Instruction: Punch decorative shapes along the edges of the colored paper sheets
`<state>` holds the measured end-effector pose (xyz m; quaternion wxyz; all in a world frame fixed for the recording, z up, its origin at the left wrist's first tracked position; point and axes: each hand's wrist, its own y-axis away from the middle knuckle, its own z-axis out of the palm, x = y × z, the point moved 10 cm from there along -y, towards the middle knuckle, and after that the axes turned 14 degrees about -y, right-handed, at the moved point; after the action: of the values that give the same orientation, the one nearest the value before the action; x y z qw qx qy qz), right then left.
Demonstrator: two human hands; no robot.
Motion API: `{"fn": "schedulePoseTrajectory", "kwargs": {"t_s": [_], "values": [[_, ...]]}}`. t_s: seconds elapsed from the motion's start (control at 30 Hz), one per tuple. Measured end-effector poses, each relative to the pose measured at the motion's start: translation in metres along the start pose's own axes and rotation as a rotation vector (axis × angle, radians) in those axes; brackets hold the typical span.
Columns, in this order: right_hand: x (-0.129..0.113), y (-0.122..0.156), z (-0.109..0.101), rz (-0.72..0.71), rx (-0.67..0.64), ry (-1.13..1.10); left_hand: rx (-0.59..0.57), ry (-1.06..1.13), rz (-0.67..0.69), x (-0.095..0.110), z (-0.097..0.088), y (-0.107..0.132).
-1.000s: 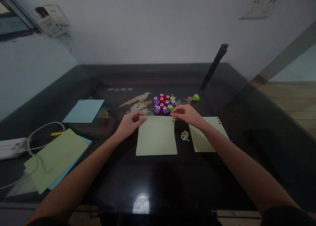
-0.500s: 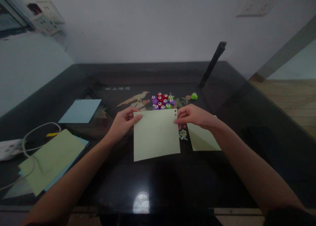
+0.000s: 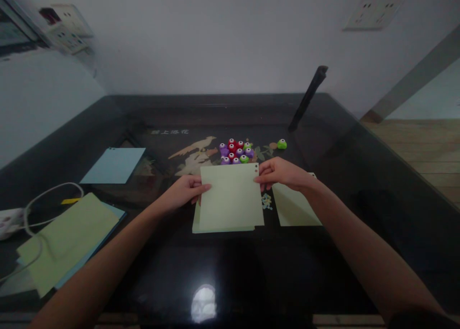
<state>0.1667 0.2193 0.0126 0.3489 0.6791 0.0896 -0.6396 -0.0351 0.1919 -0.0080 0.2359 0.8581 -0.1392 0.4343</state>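
My left hand pinches the left edge of a pale yellow-green sheet of paper, thumb on top. At its upper right corner, beside two small dark cut-out shapes, my right hand grips the same paper between thumb and fingers. A second pale layer shows below and to the left, slightly out of line. Just beyond the paper stand several small red, purple and green craft punches with round white knobs. Tiny paper cut-outs lie by my right hand.
Another pale sheet lies under my right forearm. Leftward are a light blue sheet, a stack of coloured paper and a white cable. A single green punch stands apart, near a dark upright bar.
The held paper's lower edge has shifted, and a second layer now shows beneath it. My left hand has moved slightly down and right along the edge; my right hand keeps its corner.
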Motion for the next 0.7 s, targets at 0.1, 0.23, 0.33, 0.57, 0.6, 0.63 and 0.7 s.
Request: {"fn": "schedulePoseTrajectory", "kwargs": {"t_s": [0.1, 0.23, 0.33, 0.57, 0.6, 0.63, 0.7], "values": [[0.0012, -0.0006, -0.0002, 0.009, 0.001, -0.012, 0.002, 0.037, -0.012, -0.0036, 0.0009, -0.0008], [0.0011, -0.0002, -0.0008, 0.005, 0.000, -0.005, 0.013, 0.085, -0.030, -0.0033, 0.0021, -0.0001], [0.0012, -0.0004, -0.0015, 0.003, 0.007, 0.002, -0.003, 0.107, -0.046, -0.0011, 0.0057, 0.0014], [-0.0007, 0.0004, 0.0003, 0.005, 0.002, 0.016, -0.039, 0.101, -0.049, -0.0041, 0.0098, 0.0019], [-0.0009, 0.0014, 0.0002, 0.010, -0.016, 0.028, -0.044, 0.099, -0.048, -0.0042, 0.0098, 0.0017], [-0.0010, 0.0024, -0.0008, 0.015, -0.034, 0.044, -0.046, 0.097, -0.048, -0.0040, 0.0095, 0.0016], [-0.0018, 0.0028, -0.0090, 0.015, -0.030, 0.090, -0.034, 0.096, -0.048, -0.0027, 0.0078, 0.0013]]}}
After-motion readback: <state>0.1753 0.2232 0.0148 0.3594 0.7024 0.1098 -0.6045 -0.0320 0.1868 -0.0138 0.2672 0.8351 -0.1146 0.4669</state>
